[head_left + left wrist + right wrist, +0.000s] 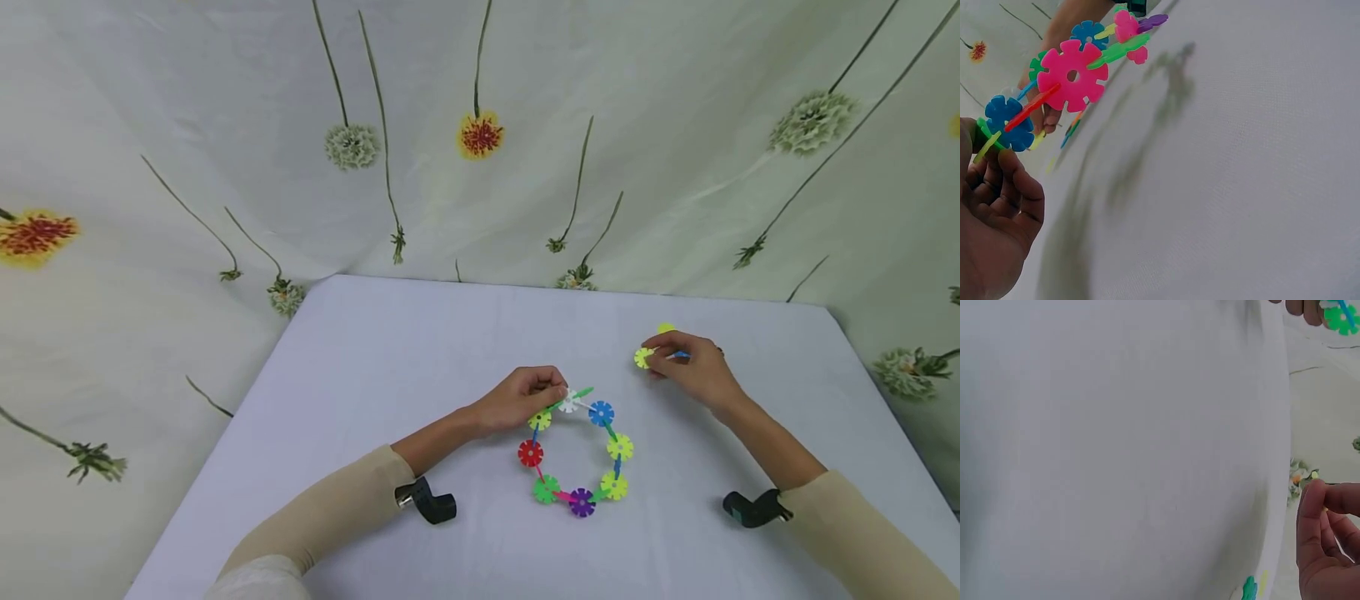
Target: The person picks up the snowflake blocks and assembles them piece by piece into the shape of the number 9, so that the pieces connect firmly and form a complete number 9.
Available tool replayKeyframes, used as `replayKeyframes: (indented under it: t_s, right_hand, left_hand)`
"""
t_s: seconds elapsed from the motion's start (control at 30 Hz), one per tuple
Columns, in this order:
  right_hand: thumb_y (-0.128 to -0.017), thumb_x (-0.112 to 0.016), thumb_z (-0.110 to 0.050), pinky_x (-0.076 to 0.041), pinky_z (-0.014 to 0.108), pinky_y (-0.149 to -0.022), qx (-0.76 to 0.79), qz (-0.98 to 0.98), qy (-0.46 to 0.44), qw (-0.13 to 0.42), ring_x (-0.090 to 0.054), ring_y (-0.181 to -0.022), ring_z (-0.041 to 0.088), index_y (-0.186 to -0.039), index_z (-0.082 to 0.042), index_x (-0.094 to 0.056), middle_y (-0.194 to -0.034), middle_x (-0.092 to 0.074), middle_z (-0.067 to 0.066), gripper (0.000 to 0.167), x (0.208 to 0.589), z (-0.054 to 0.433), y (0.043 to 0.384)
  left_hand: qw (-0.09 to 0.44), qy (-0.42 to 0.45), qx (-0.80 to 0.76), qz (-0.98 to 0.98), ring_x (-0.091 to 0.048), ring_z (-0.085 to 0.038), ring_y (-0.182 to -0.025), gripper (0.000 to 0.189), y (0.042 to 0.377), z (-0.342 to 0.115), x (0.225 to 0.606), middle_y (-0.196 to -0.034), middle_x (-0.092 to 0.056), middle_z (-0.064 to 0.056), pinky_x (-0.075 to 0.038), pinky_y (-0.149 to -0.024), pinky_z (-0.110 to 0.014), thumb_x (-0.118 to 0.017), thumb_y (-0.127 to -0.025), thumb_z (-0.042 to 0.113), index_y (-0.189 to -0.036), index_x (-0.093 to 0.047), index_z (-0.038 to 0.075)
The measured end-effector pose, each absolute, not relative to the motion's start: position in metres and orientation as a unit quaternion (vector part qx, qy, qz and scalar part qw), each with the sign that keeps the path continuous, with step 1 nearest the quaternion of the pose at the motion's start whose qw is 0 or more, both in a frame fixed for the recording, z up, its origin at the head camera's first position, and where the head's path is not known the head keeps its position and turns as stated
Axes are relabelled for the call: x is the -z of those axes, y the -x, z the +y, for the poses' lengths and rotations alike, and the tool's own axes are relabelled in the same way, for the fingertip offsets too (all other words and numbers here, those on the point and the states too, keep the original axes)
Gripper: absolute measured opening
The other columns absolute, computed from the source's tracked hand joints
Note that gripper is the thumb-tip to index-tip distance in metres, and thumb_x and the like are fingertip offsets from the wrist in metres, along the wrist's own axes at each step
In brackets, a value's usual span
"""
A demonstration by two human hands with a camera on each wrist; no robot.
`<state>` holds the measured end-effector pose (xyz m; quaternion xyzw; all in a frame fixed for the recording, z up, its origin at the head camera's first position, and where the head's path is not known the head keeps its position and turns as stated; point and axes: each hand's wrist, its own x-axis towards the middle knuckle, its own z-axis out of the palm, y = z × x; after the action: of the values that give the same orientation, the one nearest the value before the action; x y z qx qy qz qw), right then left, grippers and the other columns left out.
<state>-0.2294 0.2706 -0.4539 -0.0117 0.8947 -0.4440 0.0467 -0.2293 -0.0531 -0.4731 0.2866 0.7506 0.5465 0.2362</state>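
Note:
My left hand [517,398] pinches the upper left part of a ring of notched plastic flower discs joined edge to edge, including a red disc [530,453] and a purple disc [582,502]. In the left wrist view the ring is raised above the table, with a pink disc [1057,62] and a blue disc [1005,115] near my fingertips. Farther back on the right, my right hand [696,367] pinches a single yellow disc [642,358] between thumb and fingers. Beside that hand lie another yellow disc [667,328] and a blue disc [682,354], both partly hidden by it.
A white cloth covers the table [420,350]. Behind it hangs a pale curtain [525,192] printed with flowers. Black wrist cameras stick out from my left sleeve [337,500] and right sleeve [862,533].

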Motion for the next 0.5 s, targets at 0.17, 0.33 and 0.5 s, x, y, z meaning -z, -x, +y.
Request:
replayKeyframes:
  t_s: [0.17,0.33,0.5]
  right_hand:
    - [-0.104,-0.071,-0.019,-0.062,0.020,-0.083,0.503,0.861,0.029,0.075,-0.077,-0.089,0.014,-0.130,-0.003,-0.065,-0.111,-0.071,0.018,0.031,0.446,0.257,0.217]
    - [-0.106,-0.069,-0.021,-0.063,0.022,-0.085,0.543,0.831,0.055,0.111,-0.076,-0.093,0.018,-0.128,-0.001,-0.068,-0.111,-0.071,0.019,0.030,0.441,0.246,0.207]
    - [-0.105,-0.070,-0.021,-0.064,0.024,-0.086,0.560,0.816,0.071,0.128,-0.076,-0.094,0.020,-0.127,-0.001,-0.071,-0.114,-0.073,0.019,0.029,0.436,0.238,0.200]
  left_hand:
    - [0.237,-0.283,-0.544,0.753,-0.048,-0.010,-0.080,0.021,0.228,-0.053,0.474,-0.087,-0.053,0.002,-0.041,-0.074,-0.021,-0.053,-0.113,0.019,-0.116,-0.067,0.003]
    - [0.235,-0.283,-0.547,0.752,-0.047,-0.009,-0.079,0.022,0.228,-0.052,0.474,-0.085,-0.051,0.002,-0.040,-0.073,-0.021,-0.053,-0.113,0.019,-0.116,-0.066,0.002]
    - [0.236,-0.289,-0.549,0.748,-0.047,-0.009,-0.080,0.022,0.229,-0.051,0.474,-0.086,-0.052,0.002,-0.040,-0.073,-0.021,-0.053,-0.112,0.018,-0.116,-0.066,0.000]
